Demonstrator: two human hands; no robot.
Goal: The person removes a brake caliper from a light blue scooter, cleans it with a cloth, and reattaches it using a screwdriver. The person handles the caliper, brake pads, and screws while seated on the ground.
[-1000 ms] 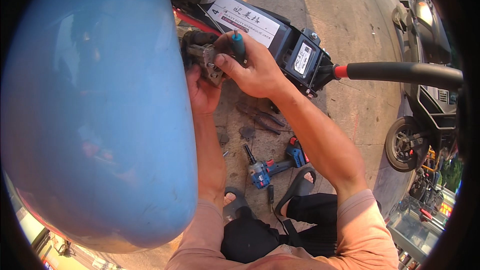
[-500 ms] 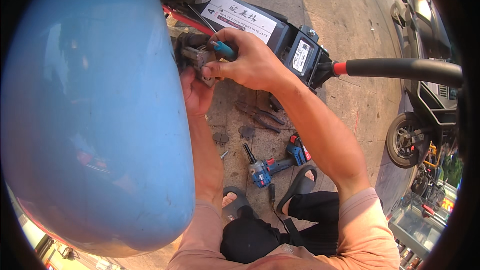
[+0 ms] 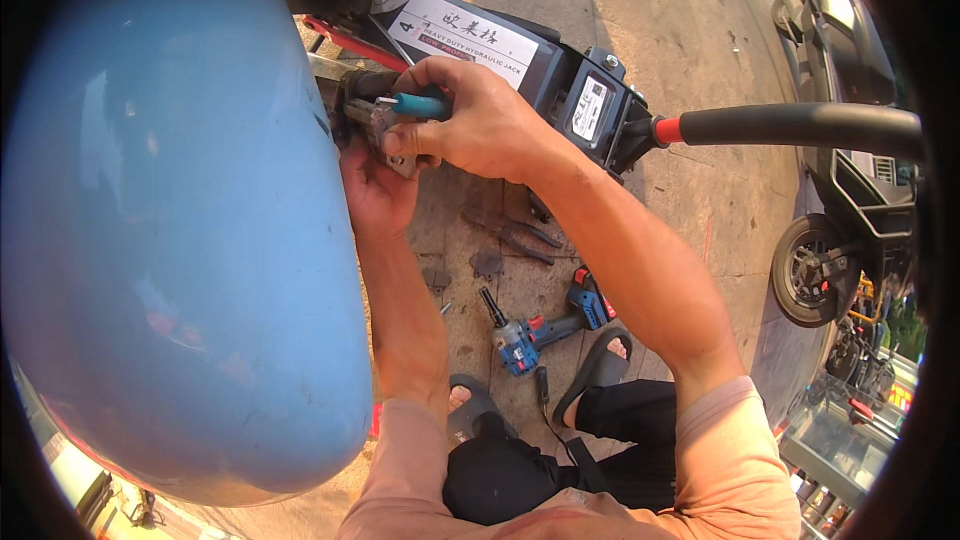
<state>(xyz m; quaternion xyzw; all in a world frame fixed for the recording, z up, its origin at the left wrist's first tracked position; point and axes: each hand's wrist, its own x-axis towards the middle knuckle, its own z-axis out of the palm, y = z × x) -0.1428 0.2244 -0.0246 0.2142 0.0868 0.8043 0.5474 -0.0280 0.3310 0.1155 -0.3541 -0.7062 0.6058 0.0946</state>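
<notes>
My right hand [image 3: 480, 120] is closed around a teal-handled screwdriver [image 3: 422, 106], whose shaft points left. Its thumb presses on a worn grey metal brake caliper [image 3: 388, 132]. From below, my left hand [image 3: 383, 195] grips the caliper, and its fingertips are partly hidden behind the metal. The caliper sits close beside the large blue rounded body panel [image 3: 190, 240] that fills the left side. What lies on the caliper's far side cannot be made out.
Behind my hands lies a black floor jack [image 3: 548, 70] with a long black handle [image 3: 800, 130]. Pliers [image 3: 510, 232], a brake pad [image 3: 486, 264] and a blue cordless impact wrench [image 3: 530, 336] lie on the paving before my feet. A parked scooter [image 3: 850, 190] stands at right.
My hands, the screwdriver and the caliper appear slightly further left, as do the panel and jack, so the view has shifted. The screwdriver now lies more level, and my grip holds.
</notes>
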